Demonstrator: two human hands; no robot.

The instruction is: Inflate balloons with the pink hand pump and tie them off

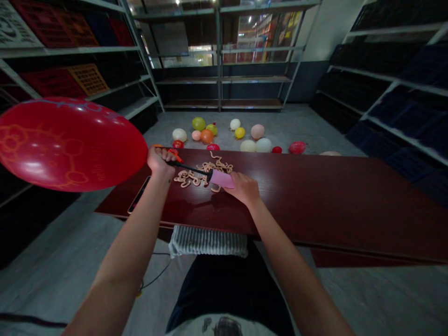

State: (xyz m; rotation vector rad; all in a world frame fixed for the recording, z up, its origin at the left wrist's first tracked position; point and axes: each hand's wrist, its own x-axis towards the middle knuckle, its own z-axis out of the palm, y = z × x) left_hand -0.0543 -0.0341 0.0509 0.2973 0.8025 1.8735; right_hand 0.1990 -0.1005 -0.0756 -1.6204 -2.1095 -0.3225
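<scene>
A big red inflated balloon (66,143) with a faint printed pattern fills the left side. My left hand (160,162) is closed around its neck, where the black nozzle of a hand pump (189,168) enters. My right hand (245,188) is wrapped round the pump's pink handle (222,179), just right of the nozzle. Both hands hover over a dark red-brown table (315,196). A pile of limp, pale uninflated balloons (201,173) lies on the table under the pump.
A phone (139,195) lies flat near the table's left edge. Several inflated balloons (227,135) of mixed colours lie on the grey floor beyond the table. Metal shelving lines the left, right and back walls. A ribbed grey cushion (206,240) sits under the table's near edge.
</scene>
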